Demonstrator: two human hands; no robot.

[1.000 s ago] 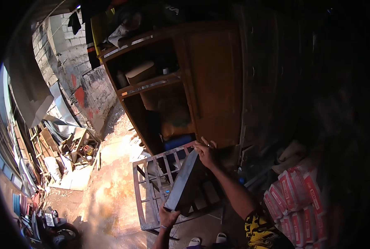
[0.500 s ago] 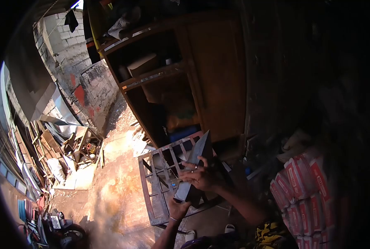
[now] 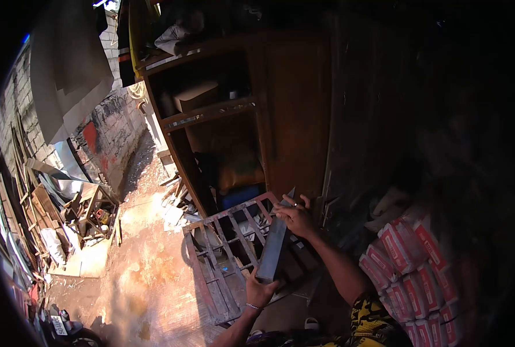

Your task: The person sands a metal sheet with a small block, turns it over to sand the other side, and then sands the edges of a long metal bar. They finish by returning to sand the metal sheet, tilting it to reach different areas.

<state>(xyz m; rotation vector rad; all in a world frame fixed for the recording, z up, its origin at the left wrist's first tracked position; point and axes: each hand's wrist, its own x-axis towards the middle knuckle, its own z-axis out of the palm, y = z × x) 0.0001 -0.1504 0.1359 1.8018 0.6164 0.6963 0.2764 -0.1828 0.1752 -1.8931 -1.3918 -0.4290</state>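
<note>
A long dark metal piece (image 3: 273,246) is held edge-on between my two hands, slanting from near to far. My left hand (image 3: 261,292) grips its near lower end. My right hand (image 3: 295,216) holds its far upper end, fingers curled over the top. Under and behind it leans a barred metal grille frame (image 3: 221,254), tilted on the ground in front of a tall wooden shelf unit (image 3: 234,115).
Stacked red and white sacks (image 3: 410,272) sit at the right. Timber scraps and a small wooden frame (image 3: 90,211) lie by the block wall (image 3: 101,133) at the left. A motorcycle (image 3: 61,329) shows at the bottom left. My sandalled feet (image 3: 310,324) stand below.
My right hand has slid from the middle of the metal piece back to its far end. The piece has turned edge-on. The view has shifted slightly leftward.
</note>
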